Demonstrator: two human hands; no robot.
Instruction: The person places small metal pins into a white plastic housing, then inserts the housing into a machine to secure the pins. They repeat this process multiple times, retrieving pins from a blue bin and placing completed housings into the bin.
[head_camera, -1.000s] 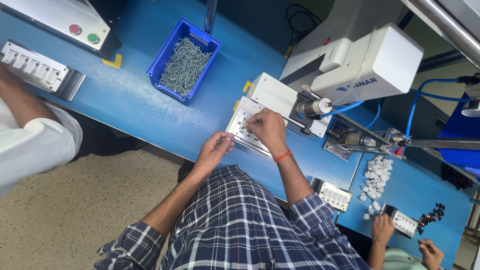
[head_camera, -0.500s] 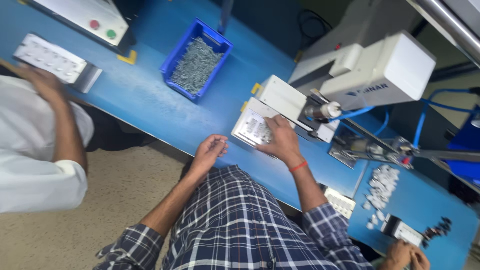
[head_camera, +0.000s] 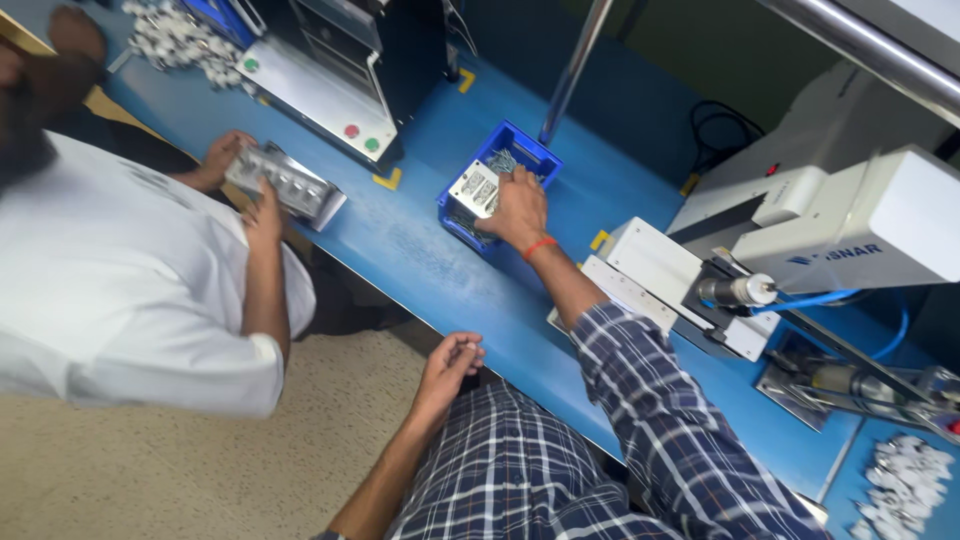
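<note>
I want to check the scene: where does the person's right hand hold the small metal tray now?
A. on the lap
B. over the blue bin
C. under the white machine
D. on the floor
B: the right hand holds the metal tray at the blue bin of small metal parts.

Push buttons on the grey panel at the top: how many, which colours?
2. On the grey panel, a red button and a green button sit side by side near its front corner. Another green spot shows further left; more may be hidden.
</note>
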